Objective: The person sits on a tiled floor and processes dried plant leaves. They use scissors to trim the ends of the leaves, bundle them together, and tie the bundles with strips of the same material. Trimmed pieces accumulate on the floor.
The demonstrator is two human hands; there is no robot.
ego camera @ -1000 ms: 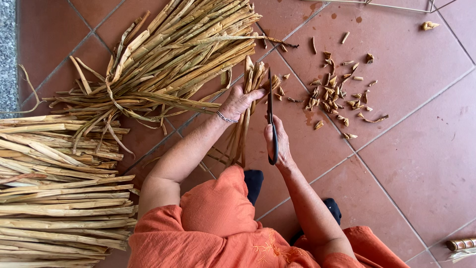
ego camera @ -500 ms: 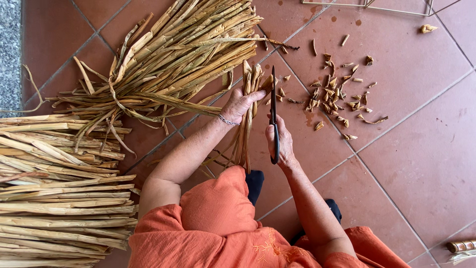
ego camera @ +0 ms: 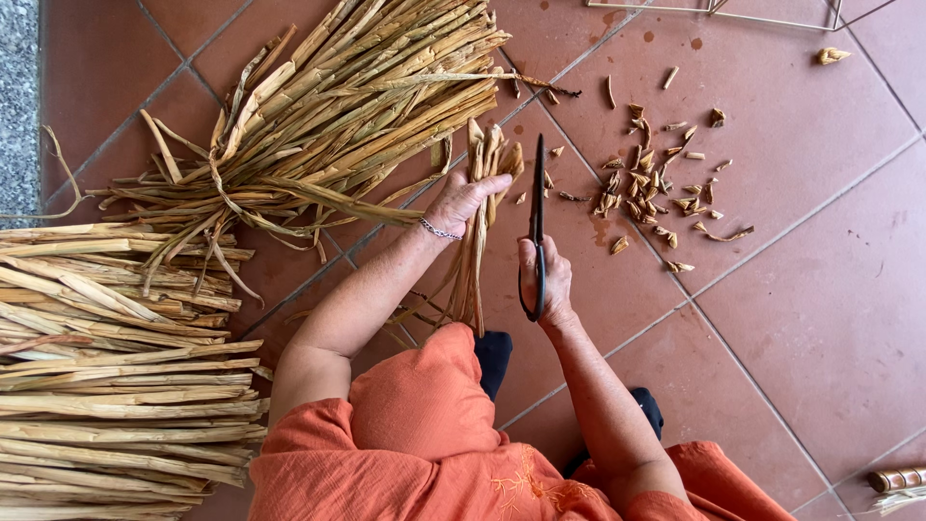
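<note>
My left hand (ego camera: 463,201) grips a small bunch of dried plant stalks (ego camera: 476,246) near its cut top, holding it upright above the red tiled floor. A thin bracelet circles that wrist. My right hand (ego camera: 546,278) is closed on the handles of black scissors (ego camera: 536,217), whose blades are closed and point away from me, just right of the bunch's tips. The stalk tips stand apart from the blades by a small gap. My orange sleeves and dress fill the bottom of the view.
A big tied bundle of dried stalks (ego camera: 338,116) lies at top left. A flat stack of stalks (ego camera: 106,367) lies at left. Several cut stalk ends (ego camera: 656,188) are scattered on the tiles at right. A metal frame (ego camera: 714,10) sits at the top edge.
The bunch in my left hand has tilted a little to the right, toward the scissors. The scissors stay upright in my right hand, nearly in the same place.
</note>
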